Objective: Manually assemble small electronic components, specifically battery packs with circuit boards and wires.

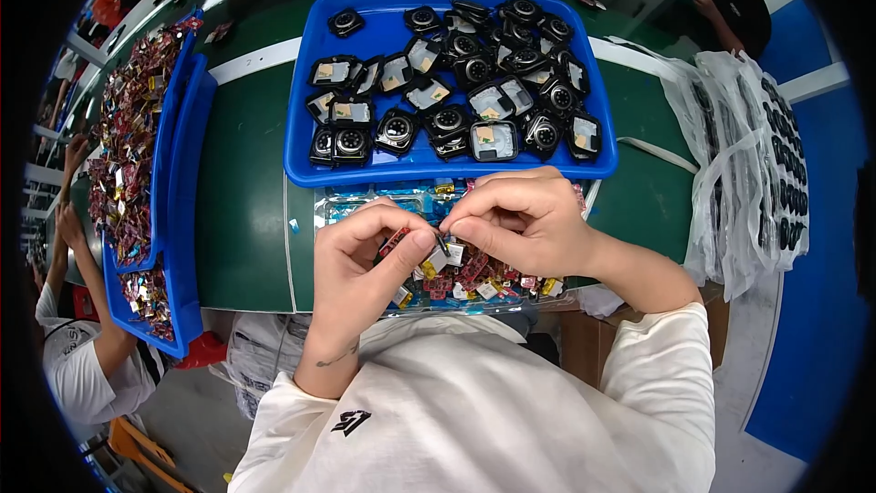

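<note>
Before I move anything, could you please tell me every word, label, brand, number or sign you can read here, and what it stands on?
White shirt: a dark printed emblem, not copied here.
Co-worker's shirt: dark print, too blurred to read.
Watch cases: any print too small to read.
Small white-and-yellow part at the left hand: any marking too small to read.
</note>
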Action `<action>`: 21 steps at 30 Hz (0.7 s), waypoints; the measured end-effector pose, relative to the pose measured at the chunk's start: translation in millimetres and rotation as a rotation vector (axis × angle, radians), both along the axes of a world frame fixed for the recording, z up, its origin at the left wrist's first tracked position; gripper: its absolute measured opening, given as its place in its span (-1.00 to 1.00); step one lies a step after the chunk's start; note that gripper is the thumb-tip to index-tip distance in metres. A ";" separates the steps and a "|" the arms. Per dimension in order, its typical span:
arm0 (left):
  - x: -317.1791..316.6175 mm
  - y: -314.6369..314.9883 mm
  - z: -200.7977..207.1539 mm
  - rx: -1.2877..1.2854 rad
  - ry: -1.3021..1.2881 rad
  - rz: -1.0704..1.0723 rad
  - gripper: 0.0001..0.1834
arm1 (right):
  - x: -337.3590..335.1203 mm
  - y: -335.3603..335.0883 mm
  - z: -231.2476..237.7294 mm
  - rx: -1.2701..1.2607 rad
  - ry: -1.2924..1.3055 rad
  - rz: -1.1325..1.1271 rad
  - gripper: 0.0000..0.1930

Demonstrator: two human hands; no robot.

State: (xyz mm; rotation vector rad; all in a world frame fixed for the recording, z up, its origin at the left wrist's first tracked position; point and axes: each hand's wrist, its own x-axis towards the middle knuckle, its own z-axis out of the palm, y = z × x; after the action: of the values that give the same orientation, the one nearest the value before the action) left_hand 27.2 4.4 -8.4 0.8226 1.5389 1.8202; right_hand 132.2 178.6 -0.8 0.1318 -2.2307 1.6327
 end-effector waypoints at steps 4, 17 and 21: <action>-1.9 -5.1 -0.1 0.110 -0.100 -0.184 -0.94 | -4.4 3.6 -9.6 0.131 0.042 -0.106 -0.93; -5.8 -9.8 1.0 0.067 0.019 0.063 -0.97 | -10.2 36.5 10.9 0.988 -0.015 -0.452 -0.61; -3.3 -8.7 3.8 0.057 0.028 0.091 -0.97 | -7.5 47.0 14.7 0.897 -0.104 -0.405 -0.64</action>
State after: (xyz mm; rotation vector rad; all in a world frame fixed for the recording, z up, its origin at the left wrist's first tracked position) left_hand 23.9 -4.3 -4.7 0.8198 1.5710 1.9332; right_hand 124.8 225.5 13.9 -0.1708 -2.6730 0.3748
